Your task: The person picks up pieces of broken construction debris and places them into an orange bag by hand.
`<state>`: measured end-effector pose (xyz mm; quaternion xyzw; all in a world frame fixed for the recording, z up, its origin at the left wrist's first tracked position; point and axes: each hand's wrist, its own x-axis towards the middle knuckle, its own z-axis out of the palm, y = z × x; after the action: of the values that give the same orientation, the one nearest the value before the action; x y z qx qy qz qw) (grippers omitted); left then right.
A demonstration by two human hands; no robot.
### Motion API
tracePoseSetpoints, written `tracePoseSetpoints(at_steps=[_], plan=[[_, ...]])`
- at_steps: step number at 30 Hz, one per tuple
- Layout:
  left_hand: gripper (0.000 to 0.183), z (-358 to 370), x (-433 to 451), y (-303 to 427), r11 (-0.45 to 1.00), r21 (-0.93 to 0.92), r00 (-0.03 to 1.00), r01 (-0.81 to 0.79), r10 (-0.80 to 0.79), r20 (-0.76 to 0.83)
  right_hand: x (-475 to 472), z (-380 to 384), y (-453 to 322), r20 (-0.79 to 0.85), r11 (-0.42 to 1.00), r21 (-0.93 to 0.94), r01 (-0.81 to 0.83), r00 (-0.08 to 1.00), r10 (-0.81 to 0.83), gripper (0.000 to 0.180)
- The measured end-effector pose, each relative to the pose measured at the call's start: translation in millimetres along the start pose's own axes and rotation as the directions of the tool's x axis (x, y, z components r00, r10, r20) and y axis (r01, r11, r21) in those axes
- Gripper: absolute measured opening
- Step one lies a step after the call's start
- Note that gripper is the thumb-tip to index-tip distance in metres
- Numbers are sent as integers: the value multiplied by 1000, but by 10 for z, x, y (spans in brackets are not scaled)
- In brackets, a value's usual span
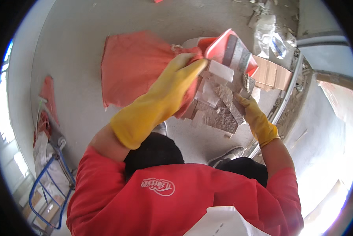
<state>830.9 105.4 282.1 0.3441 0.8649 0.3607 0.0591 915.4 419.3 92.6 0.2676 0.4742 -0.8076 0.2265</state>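
Observation:
My left hand [176, 79], in a yellow rubber glove, grips the gathered mouth of a red woven sack [132, 67] that lies on the floor. My right hand [250, 109], gloved the same way, holds the right edge of a piece in a pile of broken tile and mortar rubble [220, 109] beside the sack's mouth. A white tile piece [221, 70] lies on top of the pile. Just beyond it, a red plastic dustpan or scoop [223, 47] is tilted, with grey strips across it. Part of the sack's opening is hidden by my left glove.
Flattened cardboard [272, 73] lies right of the scoop, by a metal floor track [288, 91] with debris along it. Clear plastic wrapping [265, 35] lies farther back. A blue-framed hand truck [48, 188] stands at the lower left. My shoe [229, 155] is near the rubble.

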Motion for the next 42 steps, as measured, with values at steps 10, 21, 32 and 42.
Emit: tracePoseSetpoints(at_steps=[10, 21, 32, 42], plan=[[30, 138, 143, -42, 640, -583, 838, 501, -528, 140, 190, 1671, -287, -70, 994, 71, 78, 995, -73, 49], [37, -169, -274, -858, 242, -823, 762, 515, -569, 310, 406, 1570, 23, -172, 973, 180, 144, 979, -113, 44], [53, -593, -84, -533, 76, -950, 617, 304, -775, 135, 848, 2934, 296, -63, 960, 272, 64, 997, -48, 48], [72, -547, -1223, -1581, 718, -172, 731, 674, -682, 17, 829, 3066, 380, -99, 975, 219, -27, 994, 50, 38]])
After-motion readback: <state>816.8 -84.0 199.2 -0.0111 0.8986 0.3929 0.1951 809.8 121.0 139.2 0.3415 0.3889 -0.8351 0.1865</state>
